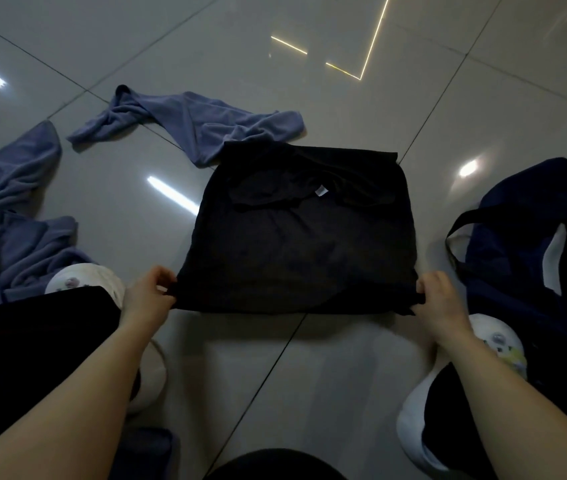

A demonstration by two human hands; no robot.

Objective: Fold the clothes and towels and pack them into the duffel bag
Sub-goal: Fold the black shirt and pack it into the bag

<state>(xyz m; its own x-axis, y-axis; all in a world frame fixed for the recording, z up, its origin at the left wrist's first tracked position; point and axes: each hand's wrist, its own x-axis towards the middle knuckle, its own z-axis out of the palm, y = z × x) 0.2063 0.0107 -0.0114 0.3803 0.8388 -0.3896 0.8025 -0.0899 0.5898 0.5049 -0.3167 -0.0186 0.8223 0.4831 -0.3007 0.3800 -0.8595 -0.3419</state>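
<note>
A black shirt (296, 237) lies partly folded into a rough square on the tiled floor in front of me, its small white neck label facing up. My left hand (149, 294) pinches its near left corner. My right hand (439, 297) pinches its near right corner. The near edge is lifted slightly off the floor. A dark navy duffel bag (531, 237) stands open at the right, its strap looping toward the shirt. A crumpled blue towel (192, 123) lies just beyond the shirt. Another blue towel (8, 216) is heaped at the left.
My feet in white slippers (85, 277) rest on either side of the shirt, with dark trouser legs (33, 351) below. The glossy grey tile floor (275, 375) reflects ceiling lights.
</note>
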